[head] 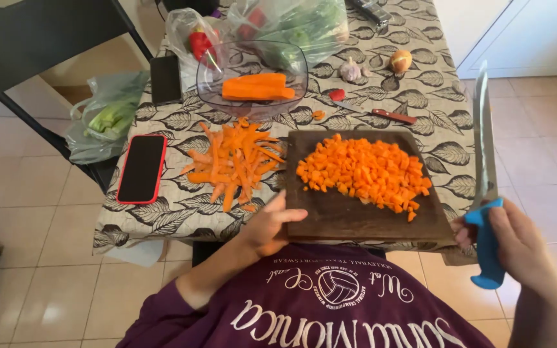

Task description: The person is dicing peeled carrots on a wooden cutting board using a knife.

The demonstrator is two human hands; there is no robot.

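Note:
A dark wooden cutting board [336, 216] lies at the table's near edge with a heap of diced carrot [363, 171] on it. My left hand [267, 227] grips the board's near left corner, thumb on top. My right hand [514, 248] is off the table's right edge and holds a long knife with a blue handle [485, 251], blade pointing up and away. A pile of carrot peels [234, 161] lies left of the board. Behind it a clear glass bowl [209, 78] holds peeled carrots [257, 87].
A phone in a red case [141, 167] lies at the left edge, a dark phone [166, 78] behind it. A small knife with a red handle [381, 115], garlic [352, 69], an onion [400, 60] and bags of vegetables [291, 22] sit farther back. Tiled floor surrounds the table.

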